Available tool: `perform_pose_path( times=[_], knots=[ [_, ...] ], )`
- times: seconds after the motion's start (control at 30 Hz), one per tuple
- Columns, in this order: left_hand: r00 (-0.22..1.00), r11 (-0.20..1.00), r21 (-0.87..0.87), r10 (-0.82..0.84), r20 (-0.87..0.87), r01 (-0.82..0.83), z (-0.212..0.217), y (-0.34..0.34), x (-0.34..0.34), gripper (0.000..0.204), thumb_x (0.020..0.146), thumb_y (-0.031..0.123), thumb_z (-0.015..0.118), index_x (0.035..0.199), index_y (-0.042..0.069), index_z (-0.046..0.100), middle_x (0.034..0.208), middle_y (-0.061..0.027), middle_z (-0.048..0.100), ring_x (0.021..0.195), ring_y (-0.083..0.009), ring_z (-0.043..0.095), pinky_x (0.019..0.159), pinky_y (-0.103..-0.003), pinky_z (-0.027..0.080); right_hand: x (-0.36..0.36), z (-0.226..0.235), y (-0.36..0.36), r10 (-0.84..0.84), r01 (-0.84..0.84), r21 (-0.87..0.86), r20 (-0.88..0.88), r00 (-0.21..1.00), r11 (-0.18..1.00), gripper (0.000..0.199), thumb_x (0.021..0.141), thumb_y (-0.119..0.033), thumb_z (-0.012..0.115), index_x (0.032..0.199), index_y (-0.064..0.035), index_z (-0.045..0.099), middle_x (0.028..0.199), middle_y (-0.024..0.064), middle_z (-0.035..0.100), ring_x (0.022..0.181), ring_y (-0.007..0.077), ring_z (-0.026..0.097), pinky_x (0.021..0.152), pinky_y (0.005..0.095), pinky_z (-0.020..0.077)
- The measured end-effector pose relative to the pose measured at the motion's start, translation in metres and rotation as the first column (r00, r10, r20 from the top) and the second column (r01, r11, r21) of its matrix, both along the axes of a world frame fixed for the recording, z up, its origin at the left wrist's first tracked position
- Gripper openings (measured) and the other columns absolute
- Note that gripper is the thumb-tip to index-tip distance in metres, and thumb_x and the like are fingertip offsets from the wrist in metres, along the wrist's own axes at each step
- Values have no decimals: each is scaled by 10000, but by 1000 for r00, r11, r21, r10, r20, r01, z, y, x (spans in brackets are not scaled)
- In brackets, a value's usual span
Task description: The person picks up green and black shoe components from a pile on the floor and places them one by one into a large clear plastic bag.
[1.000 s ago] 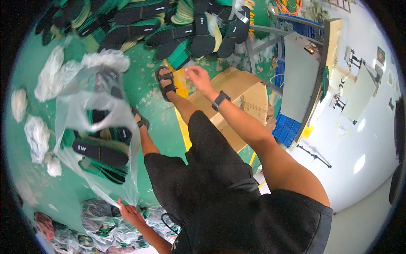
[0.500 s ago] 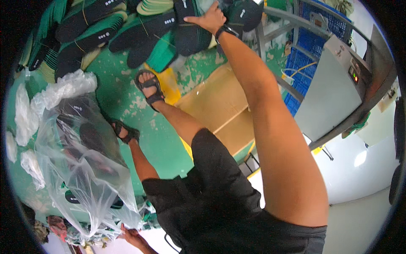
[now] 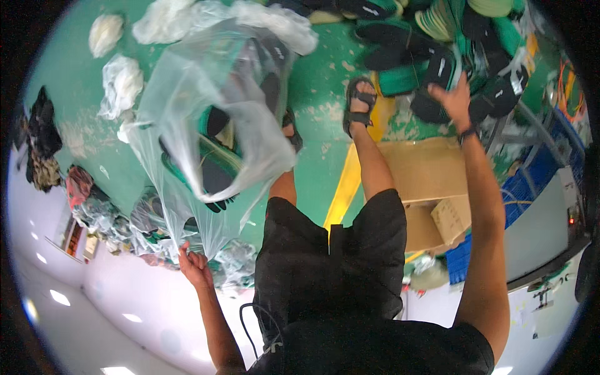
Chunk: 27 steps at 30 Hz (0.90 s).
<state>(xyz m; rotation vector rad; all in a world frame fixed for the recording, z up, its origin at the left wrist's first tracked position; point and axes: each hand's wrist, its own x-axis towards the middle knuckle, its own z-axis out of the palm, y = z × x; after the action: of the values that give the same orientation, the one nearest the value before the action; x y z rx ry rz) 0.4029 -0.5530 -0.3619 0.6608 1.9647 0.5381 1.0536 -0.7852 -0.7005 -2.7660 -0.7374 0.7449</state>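
Remotely, I see the left hand (image 3: 196,267) pinching a clear plastic bag (image 3: 187,115), apparently for tension, the right hand (image 3: 456,105) spread beside black foot-shaped insoles (image 3: 441,70).

Bag (image 3: 178,94): we see thin, glossy, clear plastic, left of centre.
Insoles (image 3: 432,76): matt, cloth-like tops, upper right.
Box (image 3: 425,169): matt cardboard, right of centre.
Floor (image 3: 319,181): we see smooth paint, scuffed rough.
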Motion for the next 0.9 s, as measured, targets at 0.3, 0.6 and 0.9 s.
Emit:
perform_pose_path(
  times=[0.3,0.6,0.9],
  knots=[
    [931,997,38,53,360,-71,9,9,-55,458,992,313,391,1353,32,374,604,24,408,429,-36,286,391,-187,211,-228,336,120,258,-3,274,-902,346,962,909,554,-275,864,1291,4,412,1242,126,510,1174,244,474,1036,381,329],
    [824,970,92,138,549,-224,9,21,-60,462,1009,285,345,1400,42,319,516,31,332,404,-38,220,391,-191,194,-457,291,314,379,171,350,-906,-189,921,650,737,-190,761,1264,6,436,1139,60,563,1018,136,529,929,293,418],
    [805,977,65,128,580,-202,7,20,-69,493,1002,318,357,1378,0,337,491,34,324,395,-37,212,386,-196,184,-561,159,330,298,15,480,-568,767,877,965,676,-369,757,1316,147,252,1245,395,400,1194,459,414,1010,438,347]
  ],
)
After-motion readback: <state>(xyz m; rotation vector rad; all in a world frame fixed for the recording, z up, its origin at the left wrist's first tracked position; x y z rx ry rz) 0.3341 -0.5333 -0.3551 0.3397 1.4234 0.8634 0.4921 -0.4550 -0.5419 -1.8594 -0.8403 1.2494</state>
